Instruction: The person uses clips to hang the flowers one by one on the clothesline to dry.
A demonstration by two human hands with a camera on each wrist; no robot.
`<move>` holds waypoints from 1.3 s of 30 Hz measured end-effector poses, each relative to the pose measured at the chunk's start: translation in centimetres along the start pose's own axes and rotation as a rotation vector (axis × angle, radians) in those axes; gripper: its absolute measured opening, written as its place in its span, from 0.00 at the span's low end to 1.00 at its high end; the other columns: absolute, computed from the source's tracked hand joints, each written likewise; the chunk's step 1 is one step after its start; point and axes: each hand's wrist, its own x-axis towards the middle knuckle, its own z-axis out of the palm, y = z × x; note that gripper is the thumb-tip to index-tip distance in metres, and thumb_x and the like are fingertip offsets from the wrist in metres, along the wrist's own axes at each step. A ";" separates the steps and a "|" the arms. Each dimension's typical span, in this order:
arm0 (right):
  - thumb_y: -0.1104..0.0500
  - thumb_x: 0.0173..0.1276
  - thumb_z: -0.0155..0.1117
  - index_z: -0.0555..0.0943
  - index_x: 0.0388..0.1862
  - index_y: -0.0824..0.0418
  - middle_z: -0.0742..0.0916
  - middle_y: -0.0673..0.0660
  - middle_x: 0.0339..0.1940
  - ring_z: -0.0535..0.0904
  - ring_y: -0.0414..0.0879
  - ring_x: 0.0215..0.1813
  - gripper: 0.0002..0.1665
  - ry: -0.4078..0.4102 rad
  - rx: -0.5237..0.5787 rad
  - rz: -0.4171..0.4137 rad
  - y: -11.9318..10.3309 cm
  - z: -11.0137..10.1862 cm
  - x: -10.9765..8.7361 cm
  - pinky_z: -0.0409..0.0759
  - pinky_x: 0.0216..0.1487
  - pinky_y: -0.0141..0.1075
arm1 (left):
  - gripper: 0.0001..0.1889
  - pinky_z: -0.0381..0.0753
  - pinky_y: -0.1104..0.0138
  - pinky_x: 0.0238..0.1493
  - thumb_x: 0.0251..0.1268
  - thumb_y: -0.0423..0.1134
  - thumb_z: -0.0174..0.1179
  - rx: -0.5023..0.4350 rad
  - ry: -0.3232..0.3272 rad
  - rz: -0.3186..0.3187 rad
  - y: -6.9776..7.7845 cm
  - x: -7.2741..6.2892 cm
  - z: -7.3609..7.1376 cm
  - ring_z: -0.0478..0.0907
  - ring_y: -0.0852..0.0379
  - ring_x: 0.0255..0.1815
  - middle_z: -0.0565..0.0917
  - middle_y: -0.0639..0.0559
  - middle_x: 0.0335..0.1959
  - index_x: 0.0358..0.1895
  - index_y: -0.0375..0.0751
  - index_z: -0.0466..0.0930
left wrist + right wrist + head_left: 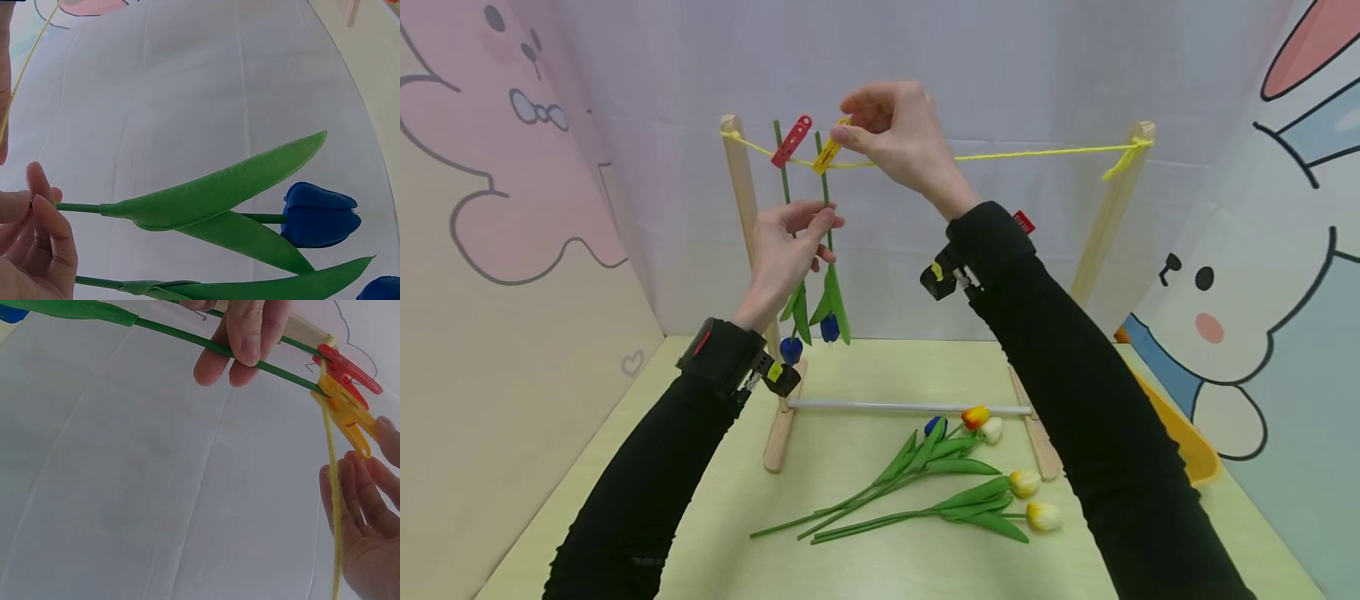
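My left hand (784, 250) pinches the green stem of a blue tulip (830, 327) that hangs head down; its bloom and leaves show large in the left wrist view. Up at the yellow string (1030, 154), my right hand (906, 137) holds a yellow clothespin (347, 412) between thumb and fingers. The clothespin's jaws sit over the string and the stem's upper end. Just to the left, a red clothespin (792, 142) fastens another upside-down blue tulip (791, 350) to the string. My left hand partly covers that second stem.
Wooden posts (741, 192) with feet and a white crossbar (910, 407) carry the string. On the table below lie several tulips, among them an orange-red one (976, 417) and a yellow-white one (1043, 517). A yellow basket (1187, 442) stands at right, partly behind my right arm.
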 end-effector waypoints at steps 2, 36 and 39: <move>0.58 0.70 0.68 0.82 0.59 0.66 0.87 0.64 0.51 0.83 0.49 0.49 0.21 0.001 -0.001 -0.006 0.1 -0.1 -0.2 0.79 0.53 0.29 | 0.18 0.79 0.77 0.26 0.75 0.42 0.58 0.005 0.010 -0.002 -0.1 -0.1 0.0 0.82 0.63 0.20 0.88 0.38 0.51 0.62 0.38 0.81; 0.68 0.68 0.66 0.83 0.50 0.74 0.89 0.69 0.49 0.85 0.60 0.55 0.13 0.238 -0.071 -0.541 5.0 -0.1 -8.3 0.80 0.63 0.41 | 0.20 0.62 0.74 0.14 0.72 0.35 0.61 -0.019 0.094 0.100 -2.8 -5.9 1.4 0.81 0.68 0.19 0.86 0.32 0.45 0.66 0.39 0.78; 0.69 0.68 0.66 0.83 0.49 0.74 0.88 0.69 0.50 0.85 0.60 0.56 0.12 0.229 -0.067 -0.542 5.5 -0.2 -9.2 0.79 0.64 0.41 | 0.20 0.62 0.75 0.14 0.72 0.34 0.61 0.002 0.087 0.120 -3.2 -6.5 1.8 0.85 0.57 0.22 0.84 0.34 0.54 0.65 0.37 0.78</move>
